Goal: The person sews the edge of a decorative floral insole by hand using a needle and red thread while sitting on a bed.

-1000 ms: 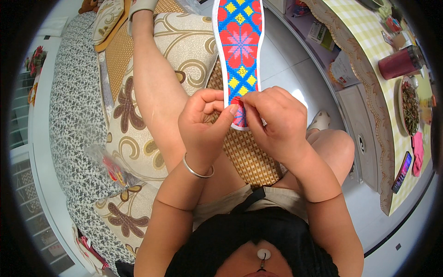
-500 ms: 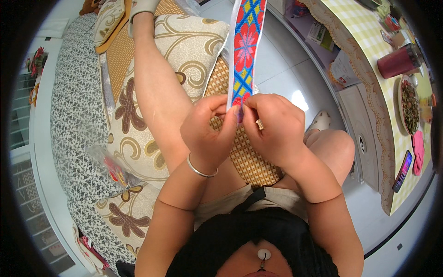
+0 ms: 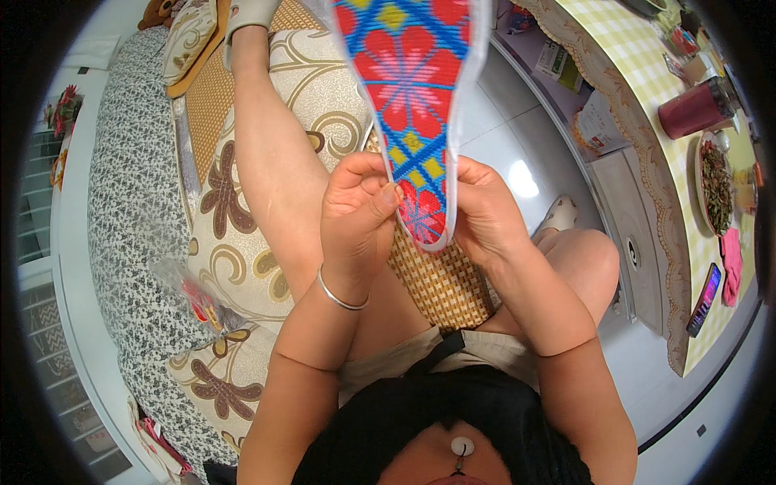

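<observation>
An embroidered insole (image 3: 408, 77) stands up in front of me, its narrow rounded end toward me and its far end cut off by the top of the view. Red and pink flowers, blue crossing bands and yellow diamonds cover its face, inside a white edging. My left hand (image 3: 356, 214), with a silver bangle at the wrist, pinches its left edge near the rounded end, thumb on the patterned face. My right hand (image 3: 487, 212) grips the right edge at about the same height; most of its fingers are hidden behind the insole.
Beneath my legs lie a patterned cushion (image 3: 218, 250) and a woven mat (image 3: 444, 279). A clear plastic bag (image 3: 194, 295) with red bits rests at left. On the checked-cloth table (image 3: 618, 40) at right are a dark red cup (image 3: 693, 109), a plate of food (image 3: 714, 182), a pink cloth (image 3: 731, 263) and a phone (image 3: 705, 299).
The insole has tilted so its patterned face turns toward me, appearing wider, and its rounded end now shows. My hands have moved apart, from close together at its end to its two edges.
</observation>
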`<state>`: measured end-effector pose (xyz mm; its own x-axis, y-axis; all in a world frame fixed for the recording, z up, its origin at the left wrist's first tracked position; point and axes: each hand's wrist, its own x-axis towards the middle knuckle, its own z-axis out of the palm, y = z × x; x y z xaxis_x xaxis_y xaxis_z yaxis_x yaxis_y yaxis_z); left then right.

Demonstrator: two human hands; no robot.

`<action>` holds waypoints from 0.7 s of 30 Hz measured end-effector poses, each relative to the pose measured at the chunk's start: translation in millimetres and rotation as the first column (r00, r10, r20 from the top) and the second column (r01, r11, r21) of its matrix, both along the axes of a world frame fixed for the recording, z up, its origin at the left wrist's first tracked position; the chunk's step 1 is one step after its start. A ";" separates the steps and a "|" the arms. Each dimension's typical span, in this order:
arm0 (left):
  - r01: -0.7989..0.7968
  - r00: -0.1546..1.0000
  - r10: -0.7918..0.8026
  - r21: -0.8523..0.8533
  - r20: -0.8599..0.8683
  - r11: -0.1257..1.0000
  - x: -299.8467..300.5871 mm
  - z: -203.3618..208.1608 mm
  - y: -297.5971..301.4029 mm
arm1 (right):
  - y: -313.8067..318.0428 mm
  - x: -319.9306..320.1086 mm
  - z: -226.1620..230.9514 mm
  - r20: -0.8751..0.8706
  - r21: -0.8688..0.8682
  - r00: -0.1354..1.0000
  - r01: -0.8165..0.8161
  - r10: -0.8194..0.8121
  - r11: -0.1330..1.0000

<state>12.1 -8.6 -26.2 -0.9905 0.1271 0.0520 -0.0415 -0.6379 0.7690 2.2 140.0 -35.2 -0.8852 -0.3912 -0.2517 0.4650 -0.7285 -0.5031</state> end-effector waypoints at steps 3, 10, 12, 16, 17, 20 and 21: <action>-0.010 0.999 0.013 -0.085 0.032 0.996 1.1 -0.6 2.0 | -5.1 1.2 1.9 0.092 -0.209 0.996 0.037 -0.018 0.977; 0.018 1.000 -0.018 -0.057 -0.002 0.998 0.9 -1.4 3.2 | -5.8 -1.0 -11.4 0.202 -0.291 0.973 0.165 -0.108 0.942; 0.052 0.999 -0.053 -0.027 -0.014 0.998 0.7 -5.1 -2.4 | -6.4 -2.5 -4.9 0.188 -0.280 0.972 0.191 -0.141 0.941; 0.037 0.990 -0.032 -0.037 0.140 0.999 2.3 1.6 5.4 | 9.2 -9.5 -1.8 0.229 -0.374 0.963 0.220 -0.140 0.901; 0.076 0.986 -0.079 0.022 0.145 0.997 1.6 0.2 2.7 | 15.4 -11.9 -0.6 0.270 -0.408 0.954 0.236 -0.131 0.882; 0.201 0.965 -0.233 0.228 0.121 0.953 -3.4 -4.9 -7.6 | 46.1 -25.0 2.4 -0.037 -0.552 0.982 0.132 -0.183 0.823; 0.247 0.953 -0.287 0.309 0.091 0.918 -4.8 -4.5 -8.5 | 53.6 -28.4 5.0 -0.137 -0.441 0.941 0.220 -0.308 0.870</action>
